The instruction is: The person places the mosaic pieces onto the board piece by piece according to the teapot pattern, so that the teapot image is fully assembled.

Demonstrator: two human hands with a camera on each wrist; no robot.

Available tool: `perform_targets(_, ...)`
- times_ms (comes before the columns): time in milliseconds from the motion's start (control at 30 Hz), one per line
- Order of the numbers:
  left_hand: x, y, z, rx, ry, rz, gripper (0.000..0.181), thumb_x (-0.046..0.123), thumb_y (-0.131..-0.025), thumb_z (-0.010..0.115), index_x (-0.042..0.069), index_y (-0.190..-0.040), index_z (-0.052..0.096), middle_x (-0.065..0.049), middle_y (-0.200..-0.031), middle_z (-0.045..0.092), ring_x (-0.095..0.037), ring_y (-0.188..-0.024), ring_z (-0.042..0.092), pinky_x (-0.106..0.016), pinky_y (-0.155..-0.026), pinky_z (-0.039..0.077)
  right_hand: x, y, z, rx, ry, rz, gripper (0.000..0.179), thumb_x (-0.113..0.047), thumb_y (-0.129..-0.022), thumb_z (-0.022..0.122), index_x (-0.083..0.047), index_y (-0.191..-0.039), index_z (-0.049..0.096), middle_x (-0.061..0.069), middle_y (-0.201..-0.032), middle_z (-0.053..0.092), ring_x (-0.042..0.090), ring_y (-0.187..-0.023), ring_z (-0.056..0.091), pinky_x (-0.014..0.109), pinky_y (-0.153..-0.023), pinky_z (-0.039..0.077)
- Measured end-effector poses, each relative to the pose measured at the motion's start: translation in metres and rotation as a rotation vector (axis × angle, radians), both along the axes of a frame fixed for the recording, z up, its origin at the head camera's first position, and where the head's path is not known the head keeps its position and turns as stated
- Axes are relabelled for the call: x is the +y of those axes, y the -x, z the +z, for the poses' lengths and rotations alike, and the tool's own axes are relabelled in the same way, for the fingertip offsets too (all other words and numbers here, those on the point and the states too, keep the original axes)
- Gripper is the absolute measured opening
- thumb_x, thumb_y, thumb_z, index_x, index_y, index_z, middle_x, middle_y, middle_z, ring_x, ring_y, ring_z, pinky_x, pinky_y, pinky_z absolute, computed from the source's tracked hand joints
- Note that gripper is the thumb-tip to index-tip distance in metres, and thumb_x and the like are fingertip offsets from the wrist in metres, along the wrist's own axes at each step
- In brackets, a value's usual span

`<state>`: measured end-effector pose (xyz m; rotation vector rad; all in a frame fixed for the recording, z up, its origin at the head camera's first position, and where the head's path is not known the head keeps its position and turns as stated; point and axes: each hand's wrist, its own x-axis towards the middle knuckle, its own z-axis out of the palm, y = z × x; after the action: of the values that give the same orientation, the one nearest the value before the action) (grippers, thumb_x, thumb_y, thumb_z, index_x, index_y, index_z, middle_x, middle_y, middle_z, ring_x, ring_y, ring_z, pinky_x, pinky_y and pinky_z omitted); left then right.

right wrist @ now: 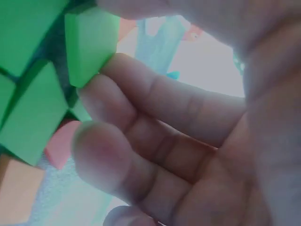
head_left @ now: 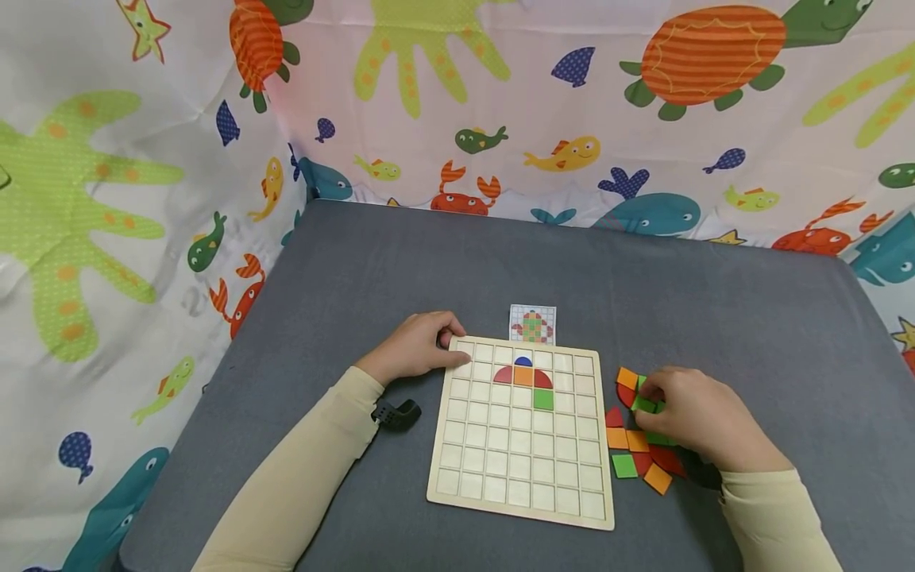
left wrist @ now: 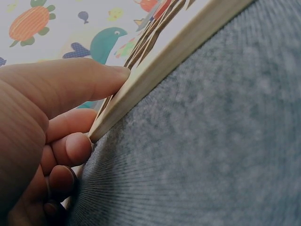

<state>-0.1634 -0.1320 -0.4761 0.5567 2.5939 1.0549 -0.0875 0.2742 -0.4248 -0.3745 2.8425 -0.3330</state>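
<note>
Head camera looks forward and down – the left wrist's close view shares the board (head_left: 517, 441), the right's green tiles (right wrist: 35, 115)

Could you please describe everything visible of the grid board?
The pale, seemingly wooden grid board has a raised rim and seven columns of square cells. It lies on grey cloth. Far cells hold a blue half-round, two red quarter-rounds, an orange square and a green square. The left hand grips its far left corner.
</note>
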Motion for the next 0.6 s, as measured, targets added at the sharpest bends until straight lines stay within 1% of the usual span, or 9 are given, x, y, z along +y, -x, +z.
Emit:
perform_targets(167, 0.000, 0.000, 0.000, 0.001, -0.007, -0.003, 0.029, 0.037, -0.090, 0.085, 0.020, -0.108, 0.071, 0.001, -0.087, 0.056, -0.015, -0.078, 0.051, -0.033, -0.073, 0.041, -0.004, -0.003, 0.003, 0.041, 0.032, 0.017, 0.019, -0.026, -0.077, 0.086, -0.013, -0.088, 0.077, -0.004, -0.084, 0.068, 0.014, -0.071, 0.056, 0.041, -0.064, 0.051)
perform_targets(367, 0.000, 0.000, -0.002, 0.011, -0.008, -0.001, 0.028, 0.037, -0.090, 0.086, 0.021, -0.108, 0.071, 0.001, -0.087, 0.057, -0.015, -0.078, 0.052, -0.032, -0.073, 0.042, -0.024, -0.007, 0.006, 0.075, 0.070, 0.075, 0.015, -0.026, -0.078, 0.086, -0.020, -0.083, 0.073, -0.010, -0.078, 0.062, 0.010, -0.068, 0.051, 0.035, -0.062, 0.046)
perform_targets(500, 0.000, 0.000, -0.003, 0.015, -0.009, -0.004, 0.028, 0.037, -0.090, 0.086, 0.021, -0.107, 0.071, 0.002, -0.087, 0.057, -0.015, -0.078, 0.052, -0.032, -0.073, 0.042, -0.038, -0.005, 0.009, 0.078, 0.067, 0.123, 0.017, -0.027, -0.080, 0.086, -0.018, -0.085, 0.073, -0.008, -0.075, 0.058, 0.010, -0.065, 0.048, 0.032, -0.059, 0.044)
perform_targets(600, 0.000, 0.001, -0.003, 0.021, -0.010, -0.004, 0.028, 0.037, -0.090, 0.086, 0.021, -0.107, 0.071, 0.002, -0.087, 0.057, -0.015, -0.078, 0.052, -0.033, -0.073, 0.042, -0.050, -0.001, 0.010, 0.087, 0.056, 0.170, 0.019, -0.028, -0.081, 0.086, -0.016, -0.089, 0.074, -0.008, -0.076, 0.059, 0.009, -0.065, 0.048, 0.031, -0.059, 0.044)
